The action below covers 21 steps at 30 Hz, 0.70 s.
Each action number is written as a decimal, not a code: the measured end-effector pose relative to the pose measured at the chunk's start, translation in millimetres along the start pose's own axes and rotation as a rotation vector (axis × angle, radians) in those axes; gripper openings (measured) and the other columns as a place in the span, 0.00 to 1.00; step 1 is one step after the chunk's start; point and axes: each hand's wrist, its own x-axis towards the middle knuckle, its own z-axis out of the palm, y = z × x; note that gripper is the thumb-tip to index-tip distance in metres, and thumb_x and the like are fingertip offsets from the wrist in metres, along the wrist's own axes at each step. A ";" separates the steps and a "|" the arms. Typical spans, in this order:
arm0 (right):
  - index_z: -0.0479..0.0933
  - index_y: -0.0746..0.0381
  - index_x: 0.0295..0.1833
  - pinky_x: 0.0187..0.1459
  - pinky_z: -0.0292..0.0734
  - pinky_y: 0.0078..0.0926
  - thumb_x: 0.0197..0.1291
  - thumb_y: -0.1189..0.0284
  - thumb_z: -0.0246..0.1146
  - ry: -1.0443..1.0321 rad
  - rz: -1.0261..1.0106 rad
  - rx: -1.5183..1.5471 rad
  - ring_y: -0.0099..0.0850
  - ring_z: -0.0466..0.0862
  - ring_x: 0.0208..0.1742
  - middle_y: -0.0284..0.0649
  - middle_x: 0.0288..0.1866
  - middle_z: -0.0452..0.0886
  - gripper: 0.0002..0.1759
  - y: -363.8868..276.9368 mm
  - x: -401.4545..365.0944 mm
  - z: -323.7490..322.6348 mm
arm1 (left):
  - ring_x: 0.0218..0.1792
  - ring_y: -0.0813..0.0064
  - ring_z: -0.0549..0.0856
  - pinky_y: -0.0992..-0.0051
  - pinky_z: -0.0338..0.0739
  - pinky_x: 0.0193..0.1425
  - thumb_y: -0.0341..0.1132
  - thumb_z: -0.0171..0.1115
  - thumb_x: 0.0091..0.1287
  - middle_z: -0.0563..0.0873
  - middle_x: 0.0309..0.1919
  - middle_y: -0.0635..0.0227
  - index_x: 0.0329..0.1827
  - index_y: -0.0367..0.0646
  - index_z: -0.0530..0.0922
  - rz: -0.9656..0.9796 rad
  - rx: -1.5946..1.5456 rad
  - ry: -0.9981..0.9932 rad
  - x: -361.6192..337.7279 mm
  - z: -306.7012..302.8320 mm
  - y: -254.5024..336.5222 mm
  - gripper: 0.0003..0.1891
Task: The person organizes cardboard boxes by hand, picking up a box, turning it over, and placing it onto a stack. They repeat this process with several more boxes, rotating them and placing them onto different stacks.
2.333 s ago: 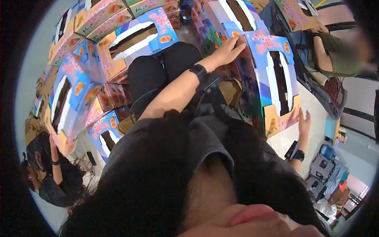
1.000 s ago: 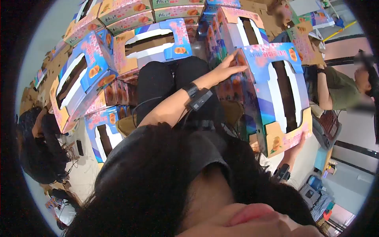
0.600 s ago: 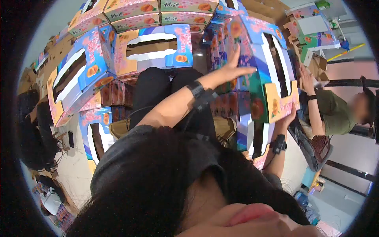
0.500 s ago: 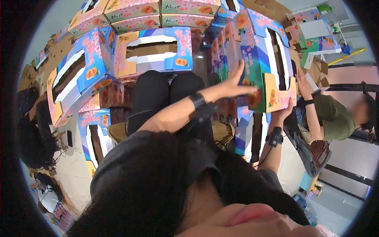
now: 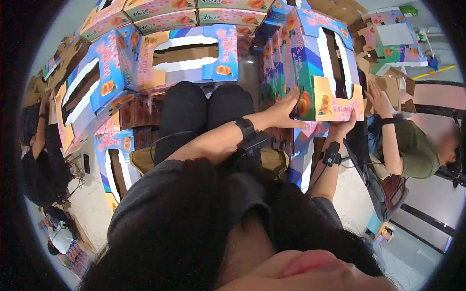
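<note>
A peach-printed carton, with a slot opening along its top, stands at the right on other cartons. My left hand is at its near left lower corner, the fingers spread around the corner against it. My right hand holds the near end from below at the right, its fingertips up on the yellow panel and the rest hidden beneath. Two similar cartons lie in front of my knees: one upright carton in the middle and one tilted carton at the left.
Rows of stacked cartons fill the far side. Another carton stands low at the left. To the right a co-worker sits with a hand near my carton, and opened cardboard lies beyond. Another person is at the far left.
The carton at the right has shifted slightly away from me and settled straighter on the stack. My left hand has moved from its side down to the near corner. My right hand has moved up with it.
</note>
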 end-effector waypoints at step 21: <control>0.48 0.53 0.72 0.53 0.78 0.46 0.65 0.63 0.58 0.203 -0.217 -0.149 0.41 0.76 0.59 0.45 0.64 0.69 0.35 19.4 -33.2 33.6 | 0.76 0.45 0.39 0.46 0.44 0.74 0.67 0.73 0.40 0.37 0.74 0.38 0.74 0.30 0.33 0.002 0.099 -0.030 5.5 0.3 -11.9 0.73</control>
